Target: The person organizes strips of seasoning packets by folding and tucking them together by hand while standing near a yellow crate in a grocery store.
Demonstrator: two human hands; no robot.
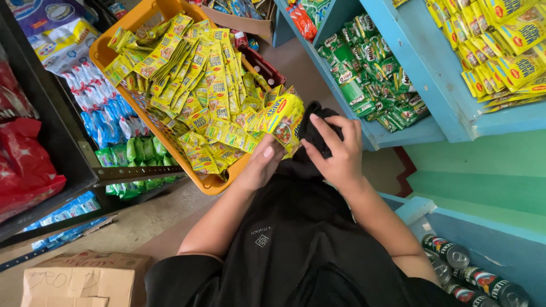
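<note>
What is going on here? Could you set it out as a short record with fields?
Place: shop corner with blue shelves
Left hand: fingers hold a bundle of yellow sachets
Right hand: grips black cloth beside the bundle
Orange basket: heaped with more yellow sachets
Shelves: green sachets, yellow packets
Lower right: tin cans
Lower left: cardboard box

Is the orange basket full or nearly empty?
Full: the orange basket is heaped with yellow sachets above its rim.
</note>
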